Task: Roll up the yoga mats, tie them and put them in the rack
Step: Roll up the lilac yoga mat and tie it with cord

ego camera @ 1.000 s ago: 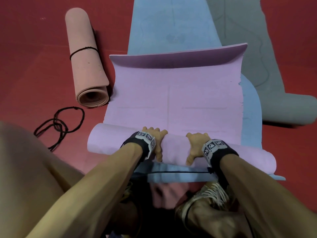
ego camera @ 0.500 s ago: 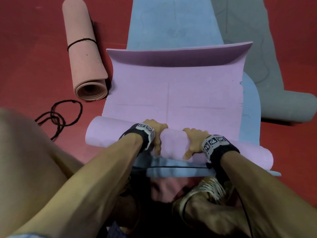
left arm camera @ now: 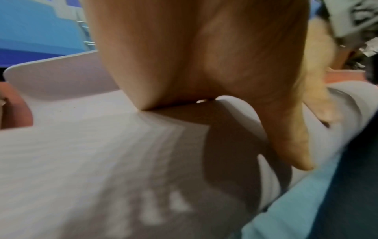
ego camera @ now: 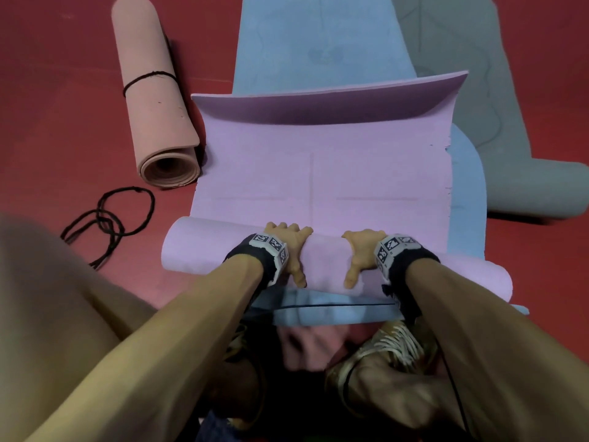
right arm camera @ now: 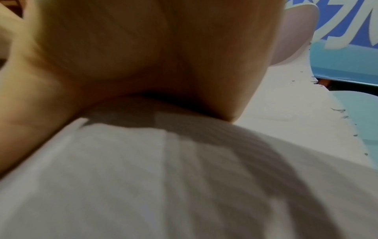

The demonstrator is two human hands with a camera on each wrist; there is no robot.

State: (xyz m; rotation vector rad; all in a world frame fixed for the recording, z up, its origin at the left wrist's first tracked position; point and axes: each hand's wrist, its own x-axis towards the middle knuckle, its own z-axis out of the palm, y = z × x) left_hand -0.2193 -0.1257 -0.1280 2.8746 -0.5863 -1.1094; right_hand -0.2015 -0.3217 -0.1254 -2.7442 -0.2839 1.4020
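A lilac yoga mat (ego camera: 318, 173) lies on top of a blue mat (ego camera: 318, 43), and its near part is wound into a roll (ego camera: 325, 263). My left hand (ego camera: 288, 247) and right hand (ego camera: 361, 250) sit side by side on the middle of the roll. Their fingers curl over its far side and the thumbs lie on the near side. The left wrist view shows my left hand (left arm camera: 204, 64) pressed onto the roll (left arm camera: 102, 161); the right wrist view shows my right hand (right arm camera: 143, 56) likewise on the roll (right arm camera: 163, 177). The mat's far edge (ego camera: 328, 103) curls upward.
A peach mat (ego camera: 153, 106), rolled and tied with a black cord (ego camera: 149, 78), lies on the red floor to the left. A loose black cord (ego camera: 111, 218) lies near it. A grey-green mat (ego camera: 478, 90) lies to the right, part rolled. Another black cord (ego camera: 334, 305) crosses the blue mat just behind the roll, by my shoe (ego camera: 382, 349).
Both hands have pushed the roll a little further away from me, so the flat lilac stretch ahead is shorter. The grip looks the same.
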